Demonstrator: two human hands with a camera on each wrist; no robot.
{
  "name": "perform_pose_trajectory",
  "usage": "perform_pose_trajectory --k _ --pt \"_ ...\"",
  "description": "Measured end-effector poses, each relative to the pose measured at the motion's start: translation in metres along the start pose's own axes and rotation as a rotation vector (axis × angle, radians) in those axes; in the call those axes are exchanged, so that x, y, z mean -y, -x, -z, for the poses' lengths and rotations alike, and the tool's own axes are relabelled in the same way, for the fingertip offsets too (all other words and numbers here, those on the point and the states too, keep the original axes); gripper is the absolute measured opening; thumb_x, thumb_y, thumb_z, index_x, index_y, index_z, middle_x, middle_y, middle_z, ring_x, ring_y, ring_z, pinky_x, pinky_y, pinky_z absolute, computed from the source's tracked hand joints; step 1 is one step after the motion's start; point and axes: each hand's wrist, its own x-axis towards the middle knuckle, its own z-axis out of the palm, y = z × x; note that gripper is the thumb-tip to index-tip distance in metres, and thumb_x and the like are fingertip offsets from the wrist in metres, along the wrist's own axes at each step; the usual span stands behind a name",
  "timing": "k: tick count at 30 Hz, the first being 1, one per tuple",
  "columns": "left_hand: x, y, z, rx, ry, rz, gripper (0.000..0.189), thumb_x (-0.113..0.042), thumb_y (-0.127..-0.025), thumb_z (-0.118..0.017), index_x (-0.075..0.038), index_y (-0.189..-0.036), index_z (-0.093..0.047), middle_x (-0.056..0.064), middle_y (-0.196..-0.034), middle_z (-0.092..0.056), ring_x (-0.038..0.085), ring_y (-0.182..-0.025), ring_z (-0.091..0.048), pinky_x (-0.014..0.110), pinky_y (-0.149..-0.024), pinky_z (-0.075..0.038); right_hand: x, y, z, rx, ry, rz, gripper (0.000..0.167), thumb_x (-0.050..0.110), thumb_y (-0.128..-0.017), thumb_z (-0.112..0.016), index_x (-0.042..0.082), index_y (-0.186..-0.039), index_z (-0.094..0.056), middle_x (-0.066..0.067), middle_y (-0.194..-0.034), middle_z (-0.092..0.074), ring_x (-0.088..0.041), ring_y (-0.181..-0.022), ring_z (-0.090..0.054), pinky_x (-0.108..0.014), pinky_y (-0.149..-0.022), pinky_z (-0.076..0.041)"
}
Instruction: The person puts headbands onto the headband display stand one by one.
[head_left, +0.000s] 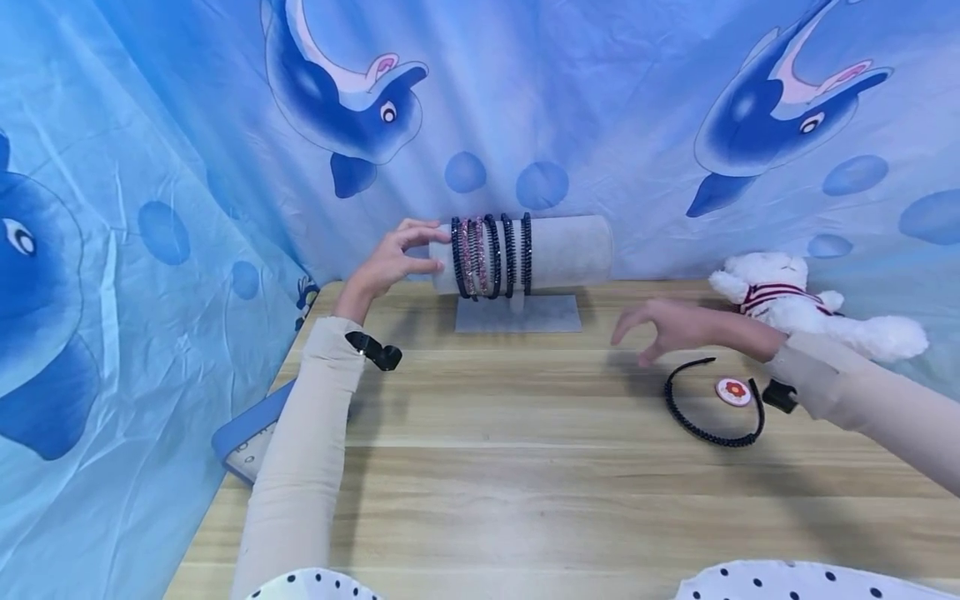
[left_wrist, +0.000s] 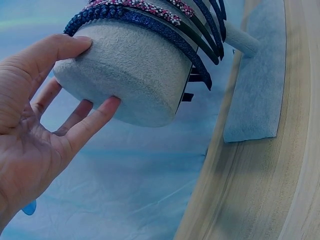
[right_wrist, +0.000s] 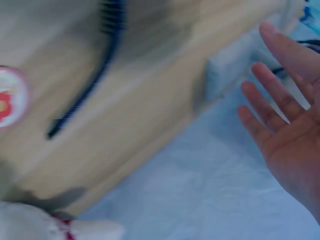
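Note:
A grey headband stand (head_left: 573,250) with a padded roll stands at the back of the table, several dark and pink-speckled headbands (head_left: 491,257) looped over its left half. My left hand (head_left: 390,258) grips the roll's left end. In the left wrist view the thumb lies on the roll beside the outermost dark blue headband (left_wrist: 157,31), and the fingertips touch the end face. Right of the stand, my right hand (head_left: 671,327) is over the table with its fingers spread, holding nothing. Just below it lies a black braided headband (head_left: 705,433), curved around a round badge with a red flower (head_left: 733,392).
A white plush toy (head_left: 795,308) in a striped top lies at the back right. Partly behind my left sleeve is a blue-edged case (head_left: 251,433) at the table's left edge. A dolphin-printed curtain (head_left: 600,108) hangs behind the wooden table (head_left: 510,467).

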Motion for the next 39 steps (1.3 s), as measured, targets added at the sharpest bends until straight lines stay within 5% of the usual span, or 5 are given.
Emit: perform_pose_trajectory --k 8,12,18,27,39 --pt "-0.001 0.001 0.000 0.002 0.004 -0.004 0.047 -0.007 -0.087 -0.078 -0.005 -0.133 -0.065 0.003 -0.156 -0.040 0.027 -0.141 -0.038 0.053 -0.122 -0.032 -0.024 0.033 -0.018 0.085 -0.060 0.188 0.041 0.003 -0.065 -0.088 0.010 -0.104 -0.077 -0.008 -0.103 -0.072 -0.018 -0.099 -0.064 -0.030 -0.087 -0.054" --pt "-0.001 0.000 0.001 0.004 0.024 0.004 0.049 -0.004 -0.088 -0.077 -0.002 -0.135 -0.062 0.006 -0.159 -0.037 0.031 -0.144 -0.035 0.057 -0.122 -0.031 -0.031 0.039 -0.026 0.120 -0.121 0.250 0.039 -0.004 -0.066 -0.085 0.006 -0.102 -0.077 -0.014 -0.102 -0.070 -0.020 -0.098 -0.063 -0.032 -0.084 -0.054" --pt "-0.008 0.002 0.001 0.020 0.036 0.020 0.050 -0.003 -0.088 -0.075 0.002 -0.136 -0.060 0.010 -0.159 -0.034 0.034 -0.145 -0.033 0.055 -0.123 -0.032 -0.034 0.044 -0.036 0.133 -0.188 0.215 0.036 -0.010 -0.065 -0.082 0.004 -0.099 -0.078 -0.015 -0.099 -0.068 -0.021 -0.096 -0.060 -0.033 -0.083 -0.054" --pt "-0.027 0.011 -0.002 0.032 0.037 0.028 0.048 0.001 -0.088 -0.073 0.002 -0.134 -0.061 0.015 -0.160 -0.033 0.037 -0.145 -0.033 0.059 -0.122 -0.030 -0.051 0.041 -0.055 0.092 -0.226 0.376 0.042 -0.016 -0.056 -0.078 0.004 -0.094 -0.077 -0.016 -0.088 -0.061 -0.024 -0.084 -0.054 -0.033 -0.070 -0.049" --pt "-0.001 -0.001 0.000 0.004 0.045 0.004 0.047 -0.004 -0.087 -0.078 -0.003 -0.132 -0.065 0.005 -0.158 -0.038 0.031 -0.143 -0.036 0.059 -0.122 -0.030 -0.053 0.037 -0.057 0.052 -0.212 0.204 0.026 -0.005 -0.067 -0.084 0.009 -0.088 -0.079 -0.011 -0.089 -0.060 -0.018 -0.086 -0.053 -0.030 -0.075 -0.047"
